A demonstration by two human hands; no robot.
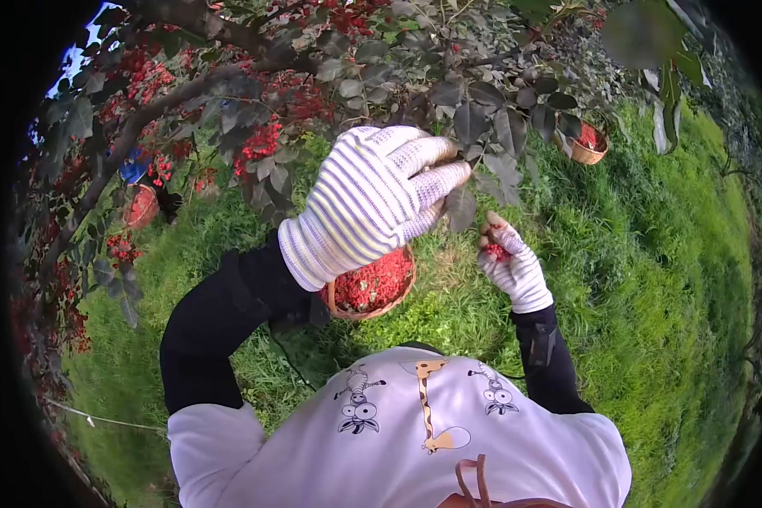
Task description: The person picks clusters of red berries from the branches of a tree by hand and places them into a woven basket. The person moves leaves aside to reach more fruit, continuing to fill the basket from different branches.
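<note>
My left hand (372, 195), in a striped glove, reaches up to a leafy branch (483, 114). Its fingers are bent together at the leaves, and what they grip is hidden. Lower and to the right, my right hand (512, 267), gloved too, is curled around a small bunch of red berries (497, 252). Beneath my left wrist a wicker basket (372, 288) full of red berries rests on the grass, partly covered by my glove and sleeve.
Branches with berry clusters (258, 146) hang at the upper left. A second basket (588, 144) with red berries is at the upper right, and another basket (141, 206) is at the left beside something blue (134, 167). Grass covers the ground.
</note>
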